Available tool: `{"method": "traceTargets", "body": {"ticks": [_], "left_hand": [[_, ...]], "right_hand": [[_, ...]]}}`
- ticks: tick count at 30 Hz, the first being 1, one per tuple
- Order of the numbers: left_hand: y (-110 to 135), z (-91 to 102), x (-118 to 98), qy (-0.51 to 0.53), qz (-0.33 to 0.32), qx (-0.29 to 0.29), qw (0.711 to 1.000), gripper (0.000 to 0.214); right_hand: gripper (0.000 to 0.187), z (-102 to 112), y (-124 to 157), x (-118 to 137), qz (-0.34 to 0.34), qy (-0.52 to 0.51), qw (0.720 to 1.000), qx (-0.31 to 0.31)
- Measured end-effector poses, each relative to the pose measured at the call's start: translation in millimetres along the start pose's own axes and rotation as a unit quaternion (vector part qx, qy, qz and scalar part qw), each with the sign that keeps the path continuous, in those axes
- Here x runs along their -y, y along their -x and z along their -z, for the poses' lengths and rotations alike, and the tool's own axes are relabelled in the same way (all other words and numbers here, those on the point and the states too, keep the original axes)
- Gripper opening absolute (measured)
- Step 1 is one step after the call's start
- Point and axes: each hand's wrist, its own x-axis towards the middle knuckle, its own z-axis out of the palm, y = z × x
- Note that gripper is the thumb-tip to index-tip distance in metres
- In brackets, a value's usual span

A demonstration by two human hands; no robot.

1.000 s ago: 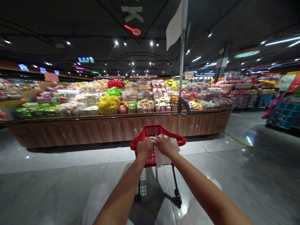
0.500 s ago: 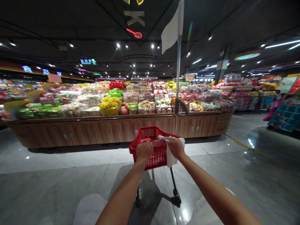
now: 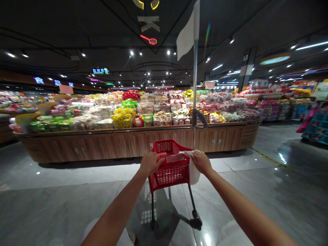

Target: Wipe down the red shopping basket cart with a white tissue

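Observation:
A small red shopping cart (image 3: 170, 171) stands on the floor in front of me. My left hand (image 3: 149, 163) grips the cart's near rim at its left corner. At the right corner my right hand (image 3: 201, 161) presses a white cloth (image 3: 193, 172) against the rim, and the cloth hangs down the cart's side. A metal pole (image 3: 194, 99) with a white flag (image 3: 188, 30) rises from the far right of the cart.
A long wooden display counter (image 3: 128, 143) piled with packaged foods runs across the aisle behind the cart. More stocked shelves (image 3: 271, 102) stand at the right, with blue crates (image 3: 316, 128) at the far right. Glossy grey floor tiles (image 3: 64, 198) surround me.
My right hand has slid the cloth from the middle of the rim to its right corner. My left hand has shifted to the left corner. The cart has turned a little.

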Motion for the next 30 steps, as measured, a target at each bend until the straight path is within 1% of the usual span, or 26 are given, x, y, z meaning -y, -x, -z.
{"method": "traceTargets", "body": {"ticks": [2,3,5,8,11,13,14,16,19,20,23,25,27,29,30], "left_hand": [[5,-0.1,22,0.008,-0.004,-0.001,1.0,0.041],[7,-3.5,31,0.028,-0.004,0.002,1.0,0.042],[11,-15.3,41,0.082,0.003,-0.01,0.997,0.047],[11,-34.5,44,0.119,0.019,-0.038,0.992,0.05],[7,-43.6,43,0.11,0.038,-0.058,0.991,0.047],[6,-43.3,43,0.114,0.041,-0.066,0.99,0.046],[6,-41.9,43,0.118,0.039,-0.07,0.99,0.046],[8,-38.2,42,0.128,0.028,-0.075,0.989,0.046],[13,-34.7,36,0.145,0.006,-0.075,0.987,0.046],[14,-35.0,32,0.151,0.003,-0.075,0.986,0.046],[15,-41.3,16,0.162,0.01,-0.089,0.983,0.045],[11,-49.7,1,0.163,0.005,-0.093,0.982,0.044],[5,-59.8,-17,0.162,0.014,-0.097,0.982,0.043],[-2,-69.7,-34,0.167,0.038,-0.103,0.98,0.044],[-5,-74.0,-42,0.174,0.049,-0.105,0.978,0.046]], "right_hand": [[0.04,-4,1,-3,-0.01,-0.003,1.0,-0.024],[0.04,-9,1,2,-0.019,-0.007,0.999,-0.038],[0.04,-21,-1,22,-0.04,-0.016,0.997,-0.065],[0.037,-41,-7,68,-0.049,-0.033,0.995,-0.081],[0.034,-54,-12,112,-0.003,-0.041,0.998,-0.054],[0.034,-56,-14,130,0.031,-0.044,0.998,-0.037],[0.034,-55,-15,133,0.046,-0.046,0.997,-0.03],[0.035,-50,-16,130,0.077,-0.047,0.996,-0.01],[0.037,-37,-19,105,0.099,-0.046,0.994,0.022],[0.038,-33,-20,93,0.092,-0.045,0.994,0.026],[0.04,-22,-24,58,0.037,-0.037,0.998,0.023],[0.041,-18,-26,43,-0.004,-0.024,1.0,0.013],[0.041,-20,-26,40,-0.037,-0.008,0.999,0.003],[0.04,-26,-23,49,-0.038,-0.003,0.999,0.002],[0.04,-30,-20,56,-0.026,-0.007,1.0,0.005]]}}
